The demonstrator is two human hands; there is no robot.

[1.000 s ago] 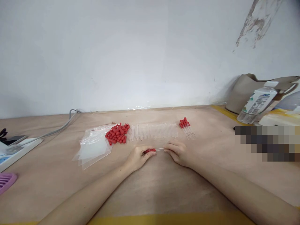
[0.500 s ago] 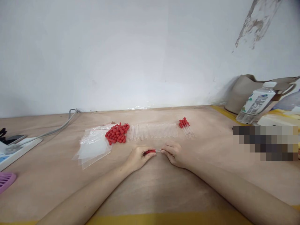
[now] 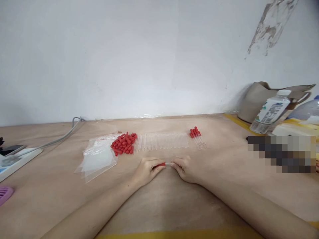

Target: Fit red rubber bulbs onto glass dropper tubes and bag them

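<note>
My left hand (image 3: 149, 169) pinches a red rubber dropper bulb (image 3: 162, 164), and most of the bulb is hidden by the fingers. A thin clear glass dropper tube (image 3: 167, 164) runs from the bulb's mouth into my right hand (image 3: 183, 167), whose fingers are closed on it. Behind my left hand lies a pile of red bulbs (image 3: 124, 143). Clear tubes (image 3: 159, 141) lie side by side in a row to the right of the pile. Several droppers with red bulbs fitted (image 3: 195, 132) lie together further right.
Clear plastic bags (image 3: 98, 157) overlap left of the bulbs. At far left are a white power strip (image 3: 22, 161) with a grey cable (image 3: 59, 139) and a pink object (image 3: 5, 195). A bottle (image 3: 270, 111) and a beige pitcher (image 3: 253, 101) stand at back right, by the wall.
My left fingers now cover more of the red bulb, and less of it shows. Both hands stay close together with the tube between them. The whole view has shifted slightly.
</note>
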